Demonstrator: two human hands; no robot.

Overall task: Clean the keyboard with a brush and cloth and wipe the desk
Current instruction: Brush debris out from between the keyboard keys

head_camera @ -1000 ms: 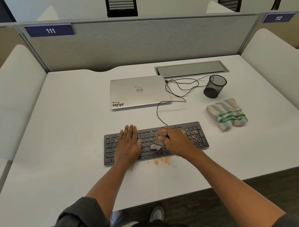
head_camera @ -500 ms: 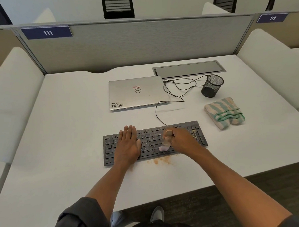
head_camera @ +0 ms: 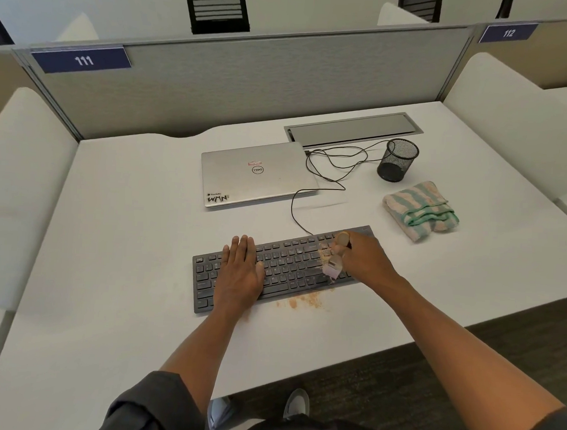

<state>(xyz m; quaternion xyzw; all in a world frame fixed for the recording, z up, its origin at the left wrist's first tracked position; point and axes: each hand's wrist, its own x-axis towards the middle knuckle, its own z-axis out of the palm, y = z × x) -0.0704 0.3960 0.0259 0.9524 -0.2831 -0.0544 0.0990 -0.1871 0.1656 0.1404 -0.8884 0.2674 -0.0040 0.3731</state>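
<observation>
two hands on keyboard (head_camera: 283, 267), left hand (head_camera: 240, 274) flat, fingers spread, right hand (head_camera: 364, 257) gripping brush (head_camera: 334, 259)

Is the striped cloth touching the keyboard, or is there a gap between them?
Apart. The head view shows bare white desk between the striped cloth and the keyboard.

A single wide-angle view was taken from a camera worn on the person's head, aimed forward and steeply down. The white desk (head_camera: 118, 240) was seen from close above, with both forearms reaching in from the bottom edge. The grey partition (head_camera: 249, 83) was framed along the top. Straight lines were bowed near the edges.
</observation>
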